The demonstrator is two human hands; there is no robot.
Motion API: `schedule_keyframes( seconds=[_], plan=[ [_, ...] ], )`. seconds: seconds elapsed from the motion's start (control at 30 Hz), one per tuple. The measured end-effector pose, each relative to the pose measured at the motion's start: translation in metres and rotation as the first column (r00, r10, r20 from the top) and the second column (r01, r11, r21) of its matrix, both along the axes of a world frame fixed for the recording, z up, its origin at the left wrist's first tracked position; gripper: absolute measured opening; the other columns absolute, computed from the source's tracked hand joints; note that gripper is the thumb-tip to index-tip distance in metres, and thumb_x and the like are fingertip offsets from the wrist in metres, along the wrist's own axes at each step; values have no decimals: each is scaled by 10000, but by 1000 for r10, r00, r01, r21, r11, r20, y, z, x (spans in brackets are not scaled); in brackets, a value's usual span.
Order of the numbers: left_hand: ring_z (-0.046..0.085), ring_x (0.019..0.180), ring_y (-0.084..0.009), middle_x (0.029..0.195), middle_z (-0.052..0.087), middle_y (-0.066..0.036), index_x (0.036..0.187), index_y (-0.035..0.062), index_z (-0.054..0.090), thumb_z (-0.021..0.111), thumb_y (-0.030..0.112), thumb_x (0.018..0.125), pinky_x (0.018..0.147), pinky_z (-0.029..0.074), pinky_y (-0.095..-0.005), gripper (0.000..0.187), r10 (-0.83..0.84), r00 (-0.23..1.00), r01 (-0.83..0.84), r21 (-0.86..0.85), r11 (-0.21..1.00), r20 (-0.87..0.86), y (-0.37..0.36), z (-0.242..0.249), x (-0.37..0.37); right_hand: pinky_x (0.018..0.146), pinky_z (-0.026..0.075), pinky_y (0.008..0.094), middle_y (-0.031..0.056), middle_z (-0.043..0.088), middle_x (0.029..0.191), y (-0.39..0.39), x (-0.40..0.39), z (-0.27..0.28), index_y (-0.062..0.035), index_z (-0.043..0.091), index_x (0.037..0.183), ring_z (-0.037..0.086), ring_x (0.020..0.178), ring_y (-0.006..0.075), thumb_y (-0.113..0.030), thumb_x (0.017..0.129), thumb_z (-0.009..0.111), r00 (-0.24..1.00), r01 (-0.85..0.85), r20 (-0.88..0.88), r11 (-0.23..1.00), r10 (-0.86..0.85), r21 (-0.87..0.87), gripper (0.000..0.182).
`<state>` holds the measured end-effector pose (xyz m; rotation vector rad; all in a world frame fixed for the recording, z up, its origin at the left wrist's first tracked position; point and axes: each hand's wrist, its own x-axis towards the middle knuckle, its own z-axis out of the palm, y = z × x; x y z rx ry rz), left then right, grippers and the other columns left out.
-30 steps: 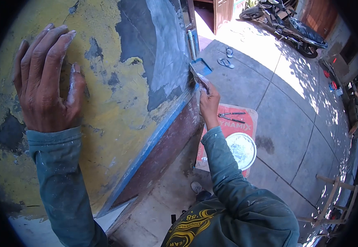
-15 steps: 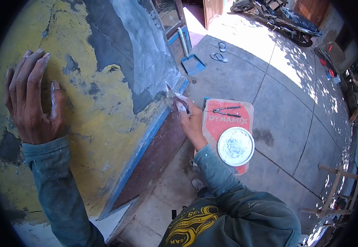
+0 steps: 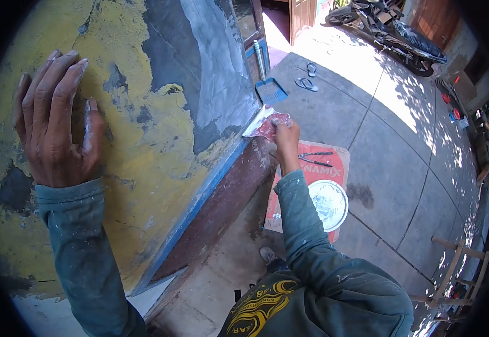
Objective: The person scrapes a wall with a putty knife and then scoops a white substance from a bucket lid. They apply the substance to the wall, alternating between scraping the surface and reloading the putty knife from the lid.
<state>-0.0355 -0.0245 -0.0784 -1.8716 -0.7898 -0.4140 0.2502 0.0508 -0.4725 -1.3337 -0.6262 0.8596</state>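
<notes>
My left hand (image 3: 58, 132) lies spread against the yellow, peeling wall (image 3: 143, 168), its fingers dusted white. In my right hand (image 3: 287, 140) is a thin, flat putty scraper (image 3: 266, 126), reddish and smeared with white paste. The scraper's whitened edge is at the wall's corner, just above the blue-painted border (image 3: 199, 196). A wet-looking pale grey patch of filler (image 3: 219, 73) covers the wall above it, beside darker bare plaster (image 3: 168, 62).
On the concrete floor, a red DYNAMIX sack (image 3: 337, 158) carries pincers (image 3: 317, 159) and a round, white-smeared lid or dish (image 3: 329, 205). A blue dustpan (image 3: 270, 90) leans near the doorway, with sandals (image 3: 306, 84) beyond. A motorcycle (image 3: 393, 33) and wooden frame (image 3: 452, 269) stand farther off.
My right hand has moved up and slightly right, turning the scraper so its broad reddish face shows at the corner. My left hand stays on the wall; the view has shifted a little.
</notes>
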Motion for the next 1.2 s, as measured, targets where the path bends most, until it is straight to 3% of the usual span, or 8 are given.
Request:
schedule_keyframes(
  seconds=[0.03, 0.37, 0.47, 0.63, 0.8, 0.93, 1.0, 1.2],
  plan=[
    [558, 1360, -233, 1373, 650, -35, 1315, 143, 655, 694, 20, 800, 1213, 343, -463, 531, 1, 1000, -1, 4, 1000, 1, 0, 0, 0, 644, 505, 305, 48, 700, 837, -4, -1, 4, 39, 712, 982, 635, 699, 139, -63, 926, 597, 985, -38, -169, 998, 44, 39, 164],
    [566, 1348, -234, 1363, 655, -24, 1315, 156, 657, 709, 19, 768, 1201, 367, -463, 565, 1, 1000, -1, 6, 1000, 11, -1, -1, 1, 693, 501, 307, 37, 697, 875, -5, -27, -1, 44, 709, 995, 617, 734, 121, -67, 914, 620, 995, -1, -96, 999, -3, -33, 163],
    [568, 1346, -235, 1362, 655, -24, 1314, 155, 657, 713, 18, 761, 1201, 366, -464, 572, -1, 1000, 1, 3, 1000, 10, 0, 0, 0, 740, 510, 371, 113, 731, 830, 3, -27, 7, 48, 719, 935, 659, 775, 185, -132, 886, 663, 995, 10, -100, 999, -13, -30, 194],
    [566, 1349, -237, 1360, 656, -25, 1311, 151, 657, 708, 17, 767, 1204, 358, -469, 563, 0, 1000, 0, 2, 1000, 9, -1, 0, 1, 782, 522, 459, 265, 722, 891, 3, -34, 58, 46, 708, 950, 702, 865, 439, -106, 873, 632, 939, 84, 338, 996, -65, -41, 186],
    [561, 1358, -241, 1361, 656, -35, 1305, 131, 656, 693, 17, 791, 1208, 350, -475, 528, -9, 1000, 9, -5, 1000, -4, 0, 0, 0, 791, 540, 462, 293, 705, 958, -35, -71, 114, 46, 688, 1081, 668, 906, 496, -62, 870, 621, 852, -20, 512, 970, -111, 244, 247],
    [557, 1366, -247, 1370, 651, -52, 1305, 116, 653, 685, 24, 819, 1213, 341, -467, 496, -25, 999, 25, 4, 1000, -31, 1, 3, 0, 783, 545, 441, 268, 722, 956, -68, -67, 108, 32, 677, 1147, 697, 888, 461, -47, 871, 619, 896, -110, 434, 897, -97, 428, 293],
    [554, 1369, -255, 1374, 648, -58, 1305, 117, 653, 690, 28, 821, 1216, 338, -468, 493, 4, 1000, -4, 2, 1000, -16, -1, 1, 2, 780, 546, 415, 235, 738, 942, -69, -50, 87, 20, 691, 1144, 723, 870, 409, -49, 877, 612, 987, -56, 162, 941, 1, 335, 286],
    [550, 1372, -257, 1377, 644, -60, 1302, 117, 652, 689, 27, 818, 1226, 322, -474, 494, -12, 1000, 12, 3, 1000, -22, 0, 1, 1, 807, 531, 467, 230, 737, 909, -20, -25, 53, 22, 698, 1042, 722, 900, 410, -96, 873, 630, 969, 97, 224, 994, -106, 53, 217]
  ],
)
